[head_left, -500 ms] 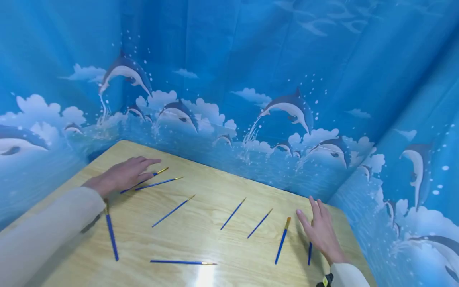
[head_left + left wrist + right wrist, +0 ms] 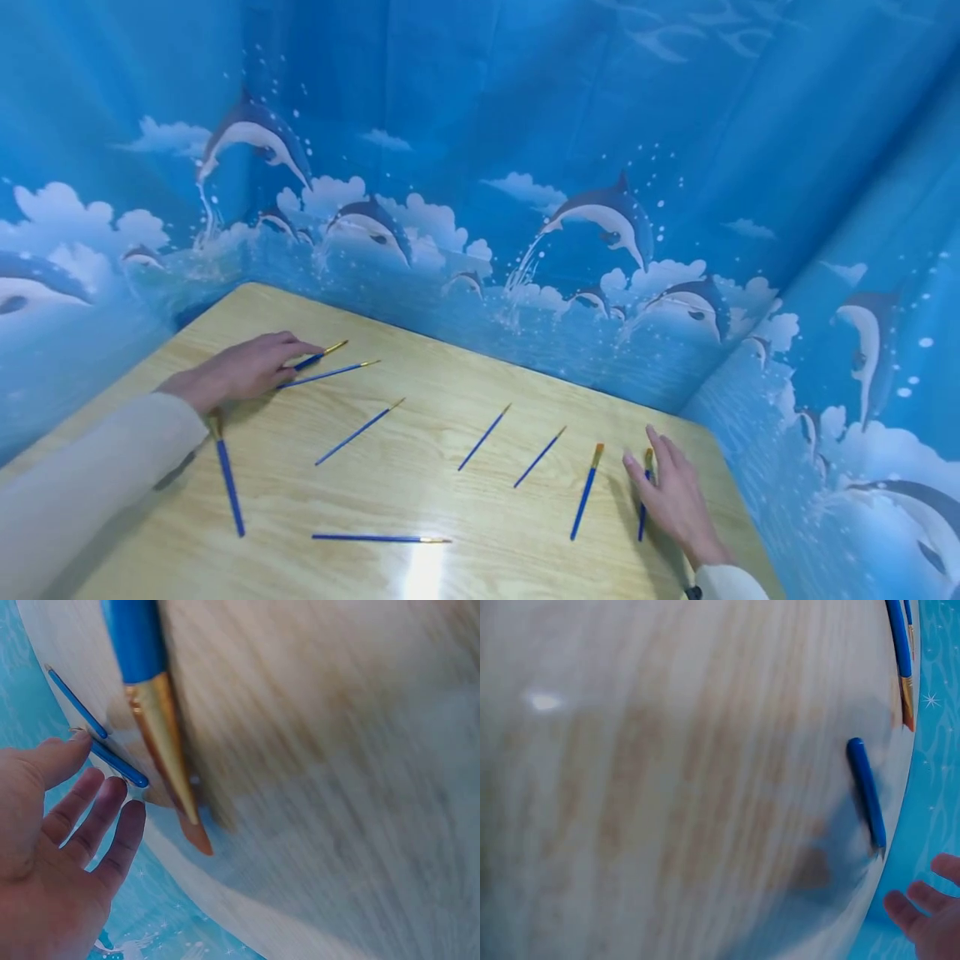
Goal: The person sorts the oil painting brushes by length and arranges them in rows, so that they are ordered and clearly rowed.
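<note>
At the far left of the table, my left hand pinches a blue-handled paintbrush between thumb and index finger. The other fingers stay loosely spread beside its handle in the left wrist view. A thinner paintbrush lies just in front of that thumb. Over on the right, my right hand hovers with relaxed fingers above a flat paintbrush, partly covering it in the head view. In the right wrist view this brush's blue handle lies in the hand's shadow, apart from the fingertips.
More paintbrushes lie spread over the wooden table: a wide one near my left sleeve, one lying crosswise at the front, several slanted ones across the middle. A blue dolphin curtain hangs around the table's edges.
My left hand has come down onto the far-left paintbrush, its index finger and thumb closing on it. The right hand has shifted slightly, showing more of the brush beneath. The head view has tilted a little.
</note>
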Tool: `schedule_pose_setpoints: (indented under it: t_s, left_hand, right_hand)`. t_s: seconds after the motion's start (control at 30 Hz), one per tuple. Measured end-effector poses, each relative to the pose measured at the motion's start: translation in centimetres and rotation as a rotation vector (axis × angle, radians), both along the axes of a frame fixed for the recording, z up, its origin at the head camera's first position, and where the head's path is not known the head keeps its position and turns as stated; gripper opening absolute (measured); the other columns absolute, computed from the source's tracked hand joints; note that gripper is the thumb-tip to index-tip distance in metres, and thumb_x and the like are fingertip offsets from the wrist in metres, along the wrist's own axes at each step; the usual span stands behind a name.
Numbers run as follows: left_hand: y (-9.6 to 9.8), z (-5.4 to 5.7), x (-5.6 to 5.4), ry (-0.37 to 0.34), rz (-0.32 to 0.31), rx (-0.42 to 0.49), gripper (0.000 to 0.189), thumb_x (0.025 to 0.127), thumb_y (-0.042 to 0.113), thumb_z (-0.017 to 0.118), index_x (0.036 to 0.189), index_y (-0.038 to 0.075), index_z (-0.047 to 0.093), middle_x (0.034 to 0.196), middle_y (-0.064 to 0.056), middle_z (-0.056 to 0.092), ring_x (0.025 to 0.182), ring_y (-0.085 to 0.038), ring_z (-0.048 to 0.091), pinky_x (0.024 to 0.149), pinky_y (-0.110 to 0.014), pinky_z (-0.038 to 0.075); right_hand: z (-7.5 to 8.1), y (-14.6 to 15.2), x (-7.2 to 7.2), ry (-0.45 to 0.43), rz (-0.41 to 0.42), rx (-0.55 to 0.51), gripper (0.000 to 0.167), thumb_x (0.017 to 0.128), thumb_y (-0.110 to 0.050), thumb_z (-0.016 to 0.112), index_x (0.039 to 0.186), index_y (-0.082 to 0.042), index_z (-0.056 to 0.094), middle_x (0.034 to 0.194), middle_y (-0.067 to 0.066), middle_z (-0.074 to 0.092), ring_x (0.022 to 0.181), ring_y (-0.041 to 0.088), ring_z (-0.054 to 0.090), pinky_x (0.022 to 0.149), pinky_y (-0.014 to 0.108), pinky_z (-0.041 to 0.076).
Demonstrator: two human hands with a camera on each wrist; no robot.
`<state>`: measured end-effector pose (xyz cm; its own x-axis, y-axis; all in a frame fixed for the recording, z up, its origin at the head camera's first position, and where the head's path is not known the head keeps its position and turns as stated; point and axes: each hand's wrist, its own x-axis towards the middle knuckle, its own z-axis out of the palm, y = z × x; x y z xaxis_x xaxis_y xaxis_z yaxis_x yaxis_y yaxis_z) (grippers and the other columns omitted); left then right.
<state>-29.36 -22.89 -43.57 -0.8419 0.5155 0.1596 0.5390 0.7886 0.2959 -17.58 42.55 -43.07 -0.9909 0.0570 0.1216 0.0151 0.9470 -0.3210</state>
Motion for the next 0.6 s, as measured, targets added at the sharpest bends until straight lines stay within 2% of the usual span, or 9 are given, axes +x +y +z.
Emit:
schedule_pose_setpoints:
  t_s: [0.23, 0.37, 0.43, 0.5, 0.6]
  left_hand:
    - [-0.1, -0.1, 0.1, 0.022, -0.018, 0.009, 0.051, 0.099, 0.000, 0.073, 0.149, 0.003, 0.064, 0.124, -0.020, 0.070, 0.117, -0.045, 0.067, 0.102, -0.065, 0.055]
    - [-0.1, -0.2, 0.1, 0.021, -0.018, 0.010, 0.052, 0.099, 0.000, 0.074, 0.149, -0.001, 0.062, 0.118, -0.019, 0.070, 0.109, -0.042, 0.068, 0.097, -0.062, 0.057]
    - [-0.1, -0.2, 0.0, 0.004, -0.004, 0.002, 0.052, 0.099, 0.001, 0.073, 0.149, -0.003, 0.061, 0.115, -0.018, 0.070, 0.106, -0.038, 0.068, 0.094, -0.060, 0.059]
    - [-0.1, -0.1, 0.0, -0.012, 0.009, -0.010, 0.051, 0.100, 0.002, 0.073, 0.149, -0.006, 0.061, 0.113, -0.017, 0.069, 0.103, -0.035, 0.068, 0.091, -0.057, 0.059]
    - [-0.1, -0.1, -0.2, -0.018, 0.019, -0.022, 0.048, 0.100, 0.001, 0.073, 0.146, -0.008, 0.062, 0.113, -0.018, 0.069, 0.101, -0.033, 0.068, 0.089, -0.056, 0.060]
  right_hand:
    - [-1.0, 0.5, 0.5, -0.006, -0.028, 0.046, 0.070, 0.113, -0.045, 0.057, 0.162, 0.002, 0.043, 0.157, 0.042, 0.043, 0.142, 0.063, 0.044, 0.115, 0.080, 0.037]
    - [-1.3, 1.0, 0.7, -0.008, -0.036, 0.042, 0.066, 0.111, -0.041, 0.062, 0.157, 0.005, 0.050, 0.147, 0.041, 0.052, 0.133, 0.057, 0.054, 0.110, 0.075, 0.044]
    - [-1.4, 1.1, 0.7, -0.016, -0.045, 0.041, 0.065, 0.110, -0.039, 0.065, 0.156, 0.005, 0.051, 0.141, 0.038, 0.056, 0.122, 0.050, 0.060, 0.103, 0.068, 0.050]
    - [-1.4, 1.2, 0.6, -0.030, -0.058, 0.044, 0.065, 0.108, -0.038, 0.068, 0.155, 0.006, 0.053, 0.133, 0.034, 0.059, 0.107, 0.040, 0.062, 0.091, 0.056, 0.054]
    - [-1.4, 1.2, 0.3, -0.052, -0.072, 0.056, 0.064, 0.106, -0.035, 0.071, 0.153, 0.006, 0.055, 0.125, 0.030, 0.061, 0.093, 0.028, 0.059, 0.076, 0.041, 0.049]
